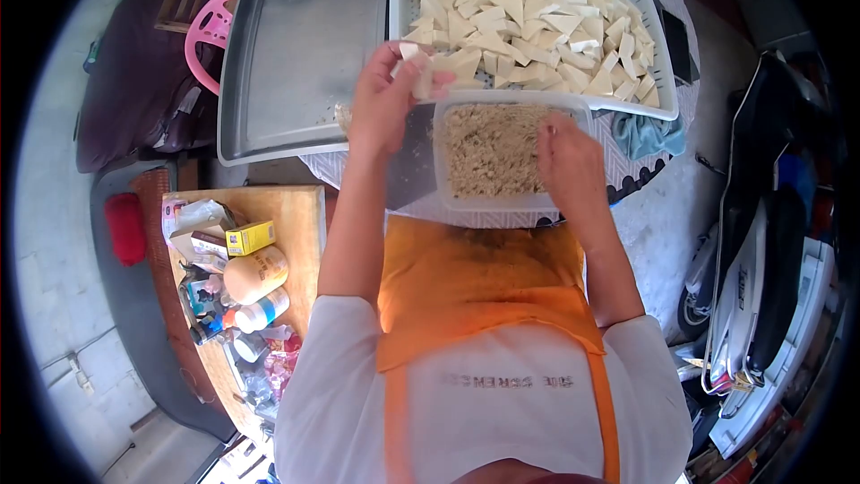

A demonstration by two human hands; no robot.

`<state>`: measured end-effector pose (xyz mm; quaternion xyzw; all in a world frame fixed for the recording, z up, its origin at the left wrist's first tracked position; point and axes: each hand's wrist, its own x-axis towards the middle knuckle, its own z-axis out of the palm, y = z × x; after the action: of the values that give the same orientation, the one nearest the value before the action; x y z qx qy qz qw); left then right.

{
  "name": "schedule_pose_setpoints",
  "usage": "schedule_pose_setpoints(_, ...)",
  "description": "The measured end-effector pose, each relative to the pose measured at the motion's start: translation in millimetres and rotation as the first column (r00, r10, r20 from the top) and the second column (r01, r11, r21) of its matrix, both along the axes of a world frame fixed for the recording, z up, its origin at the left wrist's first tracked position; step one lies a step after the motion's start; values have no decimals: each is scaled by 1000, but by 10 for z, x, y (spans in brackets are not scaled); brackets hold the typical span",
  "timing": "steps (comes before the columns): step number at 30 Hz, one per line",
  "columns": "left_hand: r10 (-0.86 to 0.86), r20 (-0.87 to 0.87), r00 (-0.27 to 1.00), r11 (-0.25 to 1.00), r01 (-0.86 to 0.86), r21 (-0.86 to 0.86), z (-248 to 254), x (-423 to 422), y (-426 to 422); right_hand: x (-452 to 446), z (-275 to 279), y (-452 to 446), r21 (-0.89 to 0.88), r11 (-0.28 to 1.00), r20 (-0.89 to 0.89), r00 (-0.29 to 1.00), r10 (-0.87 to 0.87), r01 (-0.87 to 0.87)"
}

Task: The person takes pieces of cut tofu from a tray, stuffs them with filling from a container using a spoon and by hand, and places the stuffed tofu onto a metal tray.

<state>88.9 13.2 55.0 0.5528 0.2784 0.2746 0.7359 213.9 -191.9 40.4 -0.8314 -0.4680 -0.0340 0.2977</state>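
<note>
My left hand (387, 94) pinches a pale, white triangular piece (414, 67) near the inner corner of the white perforated tray. That tray (667, 81) holds a heap of similar cream-white wedges (537, 27). In front of it stands a clear plastic container (442, 161) with brown crumbly filling (493, 148). Over the right side of the filling is my right hand (571, 161), its fingers drawn together; what they hold, if anything, is too small to make out.
A large metal tray (313, 45) lies at the left of the white one. A pink chair back (210, 31) shows beside it. Jars and boxes crowd a wooden table (300, 233) at lower left. A blue-green cloth (649, 134) lies right of the container.
</note>
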Motion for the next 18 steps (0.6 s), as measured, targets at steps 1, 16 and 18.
schedule_pose_setpoints(1, -13, 61, 998, 998, 16, -55, 39, 0, -87, -8, -16, 37, 32, 998, -88, 995, 49, -47)
schedule_pose_setpoints(16, -246, 158, 956, 912, 283, -297, -91, -114, -744, -175, 257, -162, 506, 860, -138, 977, 162, -71)
schedule_pose_setpoints(18, -244, 100, 965, 932, 262, -252, -82, -110, -764, -261, 292, -219, 575, 804, -104, 960, 258, -154)
